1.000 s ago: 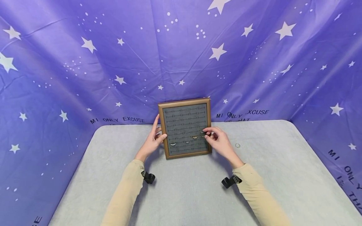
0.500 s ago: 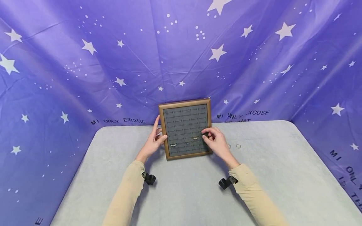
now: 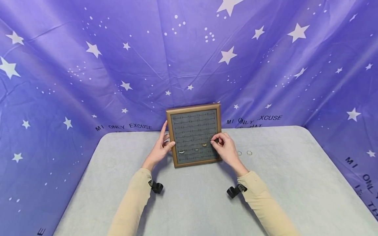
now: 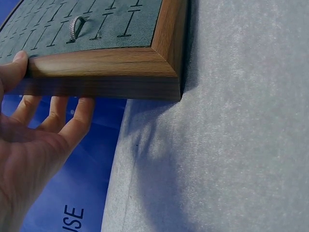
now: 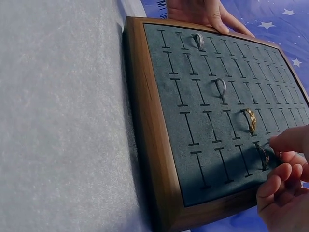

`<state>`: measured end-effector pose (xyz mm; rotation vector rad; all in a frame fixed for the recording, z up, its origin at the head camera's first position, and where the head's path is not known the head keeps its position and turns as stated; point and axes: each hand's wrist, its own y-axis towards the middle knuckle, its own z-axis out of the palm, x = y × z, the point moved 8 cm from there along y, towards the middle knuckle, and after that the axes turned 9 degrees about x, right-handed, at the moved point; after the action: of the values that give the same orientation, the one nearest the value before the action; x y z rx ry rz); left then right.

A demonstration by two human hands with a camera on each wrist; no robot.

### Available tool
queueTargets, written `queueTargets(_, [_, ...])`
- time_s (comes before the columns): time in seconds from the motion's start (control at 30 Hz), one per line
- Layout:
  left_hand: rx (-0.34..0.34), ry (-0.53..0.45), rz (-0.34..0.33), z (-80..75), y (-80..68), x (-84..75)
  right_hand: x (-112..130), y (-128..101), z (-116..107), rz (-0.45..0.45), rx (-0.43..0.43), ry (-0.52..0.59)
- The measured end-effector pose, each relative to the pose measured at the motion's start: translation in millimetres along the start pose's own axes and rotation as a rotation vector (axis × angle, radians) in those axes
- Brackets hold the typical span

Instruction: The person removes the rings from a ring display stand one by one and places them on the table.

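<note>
A wood-framed ring display tray (image 3: 193, 131) with dark slotted fabric stands tilted on the table. My left hand (image 3: 159, 148) holds its left edge, with thumb (image 4: 15, 67) on the front and fingers behind. Near the right edge, my right hand (image 3: 226, 149) has its curled thumb and fingertips around a ring (image 5: 263, 157) set in a slot in the right column. Diagonally from it sit a gold ring (image 5: 250, 121), a silver ring (image 5: 221, 90) and a sparkling ring (image 5: 199, 42), each upright in a slot.
Two loose rings lie to the right of the right hand, the outer ring (image 3: 249, 153) more exposed than the inner ring (image 3: 239, 153). The grey table (image 3: 195, 200) meets a purple starry curtain (image 3: 189, 59) behind the tray.
The right hand has shifted slightly left and down, uncovering the inner loose ring on the table. The left hand keeps its hold; the tray appears a little lower.
</note>
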<state>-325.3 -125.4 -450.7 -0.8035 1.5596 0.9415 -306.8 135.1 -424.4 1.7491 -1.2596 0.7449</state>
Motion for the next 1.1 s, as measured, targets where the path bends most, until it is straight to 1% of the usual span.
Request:
queueTargets(0.13, [-0.016, 0.013, 0.000, 0.0, -0.6, 0.7, 0.0, -0.4, -0.9, -0.006, -0.002, 0.012])
queueTargets(0.23, [-0.014, 0.013, 0.010, 0.6, -1.2, 0.2, -1.4, -0.9, -1.3, -0.013, 0.001, 0.027])
queueTargets(0.47, [0.007, -0.004, -0.025, 9.4, -5.5, -24.1, -4.8, -3.4, -3.0, -0.024, 0.037, 0.108])
queueTargets(0.5, [0.009, -0.002, -0.024, 9.7, -5.5, -24.6, -5.2, -3.6, -3.2, -0.021, 0.042, 0.106])
queueTargets(0.6, [0.014, 0.002, -0.022, 9.7, -5.3, -23.8, -5.1, -4.1, -3.4, -0.002, 0.055, 0.115])
queueTargets(0.67, [0.016, -0.004, -0.022, 8.1, -3.8, -17.9, -1.9, -5.2, -4.7, 0.004, 0.055, 0.131])
queueTargets(0.83, [0.007, -0.025, -0.017, 2.5, -0.3, -1.9, 23.7, -12.2, -12.6, -0.007, 0.067, 0.172])
queueTargets(0.9, [0.001, -0.013, -0.013, 1.3, -0.6, -0.2, 31.3, -14.9, -15.5, 0.004, 0.077, 0.182])
queueTargets(1.1, [-0.003, 0.029, 0.002, -0.1, -1.8, 1.9, 27.0, -18.4, -18.5, 0.050, 0.085, 0.209])
